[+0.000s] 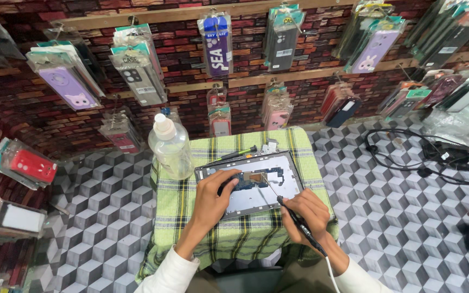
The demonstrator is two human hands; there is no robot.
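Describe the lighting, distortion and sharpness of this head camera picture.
Head view: even, soft light with faint shadows; wide-angle lens bends the brick-pattern wall and outer hanging phone cases; centre sharp, where the left hand rests on the opened grey tablet and the right hand holds a thin black tool.

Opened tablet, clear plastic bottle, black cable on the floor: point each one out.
opened tablet (256, 198): head view, bare pale inner panel.
clear plastic bottle (170, 147): head view, middle of its body.
black cable (408, 151): head view, loop on patterned floor.

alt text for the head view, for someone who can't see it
A person's right hand holds a thin black tool to the circuit board of an opened tablet, steadied by the left hand, on a green plaid cloth beside a clear bottle.
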